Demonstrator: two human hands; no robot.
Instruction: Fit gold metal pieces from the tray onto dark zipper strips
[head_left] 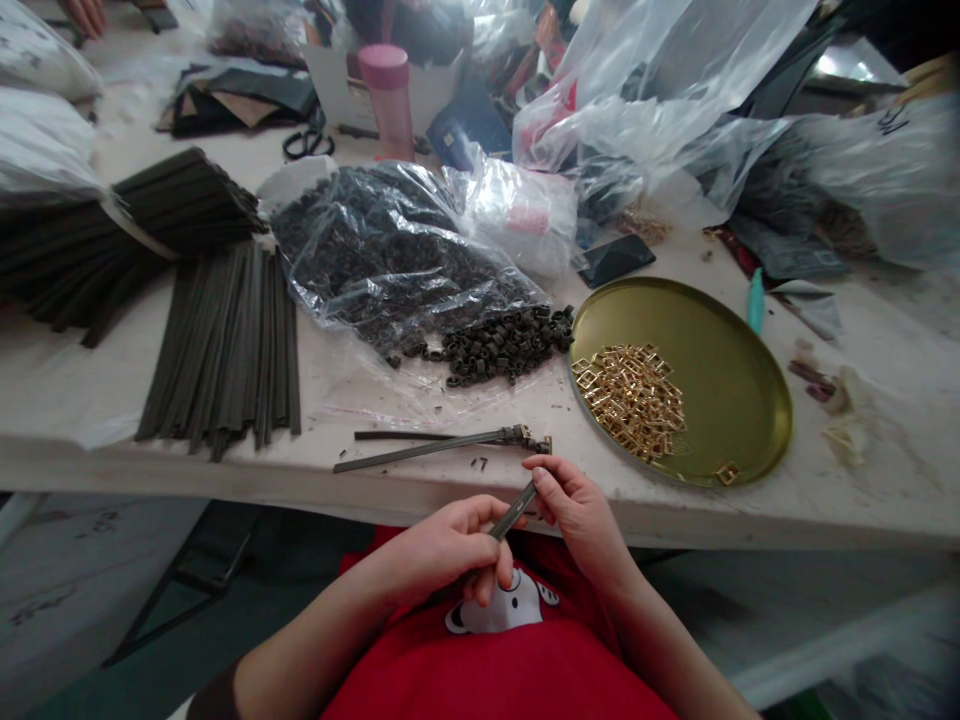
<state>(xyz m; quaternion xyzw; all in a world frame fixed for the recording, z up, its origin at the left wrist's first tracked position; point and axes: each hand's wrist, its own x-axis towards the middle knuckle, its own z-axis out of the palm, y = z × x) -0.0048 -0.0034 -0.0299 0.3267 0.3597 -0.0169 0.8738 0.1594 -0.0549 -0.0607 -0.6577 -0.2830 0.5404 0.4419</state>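
My left hand is closed around a thin dark strap, held over my lap just below the table edge. My right hand pinches the strap's upper end with fingertips together. Two straps with gold buckles fitted lie on the table edge just above my hands. A round gold tray to the right holds a heap of gold buckles. A pile of small dark loops spills from a clear bag.
Bundles of dark straps lie at the left, more stacked behind. A pink bottle, scissors, a phone, a teal tool and plastic bags crowd the back. Another person's hand shows at top left.
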